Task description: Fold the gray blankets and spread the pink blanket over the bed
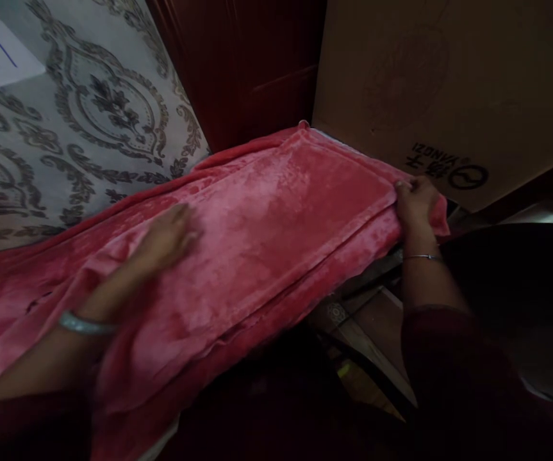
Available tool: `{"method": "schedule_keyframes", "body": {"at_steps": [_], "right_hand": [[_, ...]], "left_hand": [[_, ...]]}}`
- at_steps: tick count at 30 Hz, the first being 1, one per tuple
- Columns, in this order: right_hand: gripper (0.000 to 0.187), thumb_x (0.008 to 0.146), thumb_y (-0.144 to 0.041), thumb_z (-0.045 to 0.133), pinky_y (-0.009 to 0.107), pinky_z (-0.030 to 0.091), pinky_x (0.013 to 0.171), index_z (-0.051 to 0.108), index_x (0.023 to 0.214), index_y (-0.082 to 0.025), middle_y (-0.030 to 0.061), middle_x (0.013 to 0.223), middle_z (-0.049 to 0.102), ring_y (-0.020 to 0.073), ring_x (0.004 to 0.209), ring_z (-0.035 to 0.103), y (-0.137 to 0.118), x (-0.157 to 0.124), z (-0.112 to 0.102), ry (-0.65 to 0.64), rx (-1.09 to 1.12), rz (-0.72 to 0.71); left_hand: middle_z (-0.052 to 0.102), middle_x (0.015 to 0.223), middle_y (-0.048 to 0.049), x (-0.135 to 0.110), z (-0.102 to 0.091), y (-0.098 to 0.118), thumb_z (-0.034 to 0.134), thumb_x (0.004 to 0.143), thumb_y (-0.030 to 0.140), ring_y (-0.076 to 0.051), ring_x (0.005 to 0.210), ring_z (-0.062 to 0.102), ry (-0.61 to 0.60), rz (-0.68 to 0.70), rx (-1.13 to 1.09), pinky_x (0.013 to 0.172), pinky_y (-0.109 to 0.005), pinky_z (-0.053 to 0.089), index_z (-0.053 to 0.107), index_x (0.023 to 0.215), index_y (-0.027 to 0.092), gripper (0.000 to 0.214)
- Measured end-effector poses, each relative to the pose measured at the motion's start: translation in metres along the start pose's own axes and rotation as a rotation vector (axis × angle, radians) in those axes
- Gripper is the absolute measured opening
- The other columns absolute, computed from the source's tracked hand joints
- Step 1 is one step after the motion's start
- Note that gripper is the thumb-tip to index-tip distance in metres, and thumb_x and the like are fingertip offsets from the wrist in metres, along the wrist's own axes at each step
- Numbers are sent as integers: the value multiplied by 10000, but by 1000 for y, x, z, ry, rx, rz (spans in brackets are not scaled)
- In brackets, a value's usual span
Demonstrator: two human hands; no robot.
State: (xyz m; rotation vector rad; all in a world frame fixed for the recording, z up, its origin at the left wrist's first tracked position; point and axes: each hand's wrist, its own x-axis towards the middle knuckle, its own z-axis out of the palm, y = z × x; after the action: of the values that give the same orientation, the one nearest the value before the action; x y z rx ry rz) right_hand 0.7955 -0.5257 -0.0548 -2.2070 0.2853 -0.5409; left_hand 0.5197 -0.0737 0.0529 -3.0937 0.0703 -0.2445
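A red and pink plush blanket point(276, 218) lies spread over a long, flat surface, with a raised seam-like line along its near side. My right hand point(415, 202) grips its far right corner, and a small flap of cloth sticks out beyond the fingers. Over the middle-left part of the blanket is my left hand point(165, 237), palm down and close to the cloth. Motion smears its fingers, so their pose is unclear. Loose folds gather under the left forearm.
A large cardboard box point(449, 77) with printed marks stands behind the right corner. Patterned wallpaper point(113, 109) with a white paper point(0, 51) is at the left, beside a dark red wooden panel point(252, 57). A dark rounded object point(516, 275) sits at the right.
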Motion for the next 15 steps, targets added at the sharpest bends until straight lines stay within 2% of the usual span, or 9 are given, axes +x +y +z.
{"method": "schedule_keyframes", "body": {"at_steps": [2,4,6,8,10,15], "right_hand": [[150,866,-215,602,273,394,795,655,986,-140,108,995,697,172,849,548,0,0,0,-1,5,3],[157,866,-222,604,279,400,803,654,989,-139,121,1007,702,179,866,559,1,1,0,-5,10,14],[156,865,-228,597,287,409,811,652,983,-142,127,1012,705,183,862,567,2,3,1,-9,16,19],[149,859,-234,591,300,420,818,652,966,-150,128,1010,707,189,851,575,4,7,3,-10,20,26],[145,846,-243,588,322,431,828,651,945,-157,129,1001,706,204,854,585,6,10,6,-4,27,33],[206,844,-270,551,379,469,870,662,985,-167,123,1009,716,252,929,629,7,13,11,6,69,37]], "left_hand": [[281,1662,-133,-2,10,43,286,1039,543,-309,1530,234,-93,185,-58,1241,-521,214,332,1555,132,661],[178,1699,-94,-12,24,84,314,1039,531,-299,1559,148,-129,336,-112,1254,-541,147,266,1600,226,640],[168,1701,-81,-26,39,111,362,1018,570,-319,1566,98,-169,421,-147,1246,-587,111,239,1611,277,673],[175,1699,-78,-37,52,123,397,1003,585,-332,1567,73,-206,437,-160,1238,-616,97,214,1616,297,701],[178,1697,-71,-43,61,123,412,1002,577,-330,1568,63,-214,427,-158,1237,-620,93,188,1619,310,709],[192,1692,-63,-43,60,117,417,1007,558,-327,1565,100,-187,431,-127,1238,-609,132,175,1617,321,698]]}}
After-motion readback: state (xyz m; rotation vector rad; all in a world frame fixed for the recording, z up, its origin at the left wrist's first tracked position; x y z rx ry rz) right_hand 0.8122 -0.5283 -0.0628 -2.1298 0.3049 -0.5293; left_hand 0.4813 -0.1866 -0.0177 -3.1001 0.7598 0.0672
